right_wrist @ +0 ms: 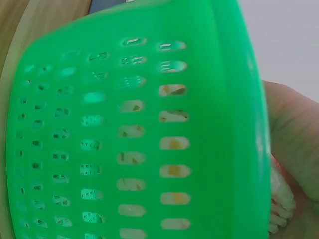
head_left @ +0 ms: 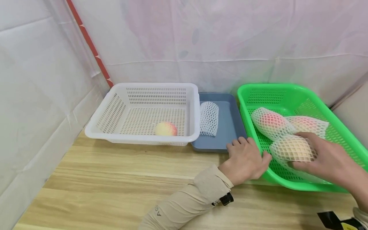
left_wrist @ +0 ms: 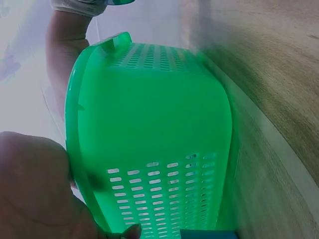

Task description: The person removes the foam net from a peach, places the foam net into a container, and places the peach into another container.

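In the head view, my right hand (head_left: 325,156) holds a pale yellow peach in a white foam net (head_left: 294,148), low inside the green basket (head_left: 283,184). Its thumb is on the near side and the fingers reach over the far side. Two more netted fruits, a pinkish one (head_left: 271,121) and another (head_left: 309,123), lie just behind. Part of another white net shows beneath the held peach. My left hand (head_left: 244,161) grips the basket's left rim, thumb over the edge. The left wrist view shows this hand (left_wrist: 35,189) against the green wall (left_wrist: 154,109).
A white basket (head_left: 143,139) with one bare yellow-red peach (head_left: 165,129) stands at the left. Between the baskets lies a blue-grey tray (head_left: 227,118), with an unfilled foam net (head_left: 209,118) beside the white basket. Fabric walls (head_left: 184,35) enclose the wooden table (head_left: 115,179) at the back and sides.
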`<state>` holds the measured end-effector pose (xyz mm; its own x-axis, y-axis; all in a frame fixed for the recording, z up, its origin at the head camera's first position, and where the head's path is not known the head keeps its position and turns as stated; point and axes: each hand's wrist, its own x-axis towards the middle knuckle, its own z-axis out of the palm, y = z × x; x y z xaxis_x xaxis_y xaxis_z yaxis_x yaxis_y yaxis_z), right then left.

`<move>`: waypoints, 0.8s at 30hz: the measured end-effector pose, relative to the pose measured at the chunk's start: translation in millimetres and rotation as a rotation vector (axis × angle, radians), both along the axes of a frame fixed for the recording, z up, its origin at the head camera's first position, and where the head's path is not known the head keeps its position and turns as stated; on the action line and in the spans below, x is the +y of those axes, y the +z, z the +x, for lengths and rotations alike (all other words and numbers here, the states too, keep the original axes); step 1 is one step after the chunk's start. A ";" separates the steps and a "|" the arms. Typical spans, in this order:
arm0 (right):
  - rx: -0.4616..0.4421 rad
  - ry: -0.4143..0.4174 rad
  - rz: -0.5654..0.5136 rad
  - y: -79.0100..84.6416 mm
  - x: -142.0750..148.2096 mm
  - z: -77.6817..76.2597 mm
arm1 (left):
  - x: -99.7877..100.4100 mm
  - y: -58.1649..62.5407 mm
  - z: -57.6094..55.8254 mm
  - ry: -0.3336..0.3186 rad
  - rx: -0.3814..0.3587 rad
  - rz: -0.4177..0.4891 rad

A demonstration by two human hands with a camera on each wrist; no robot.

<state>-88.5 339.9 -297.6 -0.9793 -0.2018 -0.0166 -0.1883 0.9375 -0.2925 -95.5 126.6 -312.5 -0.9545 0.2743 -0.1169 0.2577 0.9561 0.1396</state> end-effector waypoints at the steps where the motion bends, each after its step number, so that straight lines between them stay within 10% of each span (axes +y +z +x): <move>1: 0.010 0.002 -0.003 -0.2 -0.2 0.8 | -0.9 0.3 0.4 -0.006 0.008 0.003; 24: 0.086 0.030 -0.015 9.1 -15.0 10.9 | -43.4 21.2 0.3 -0.151 0.239 0.128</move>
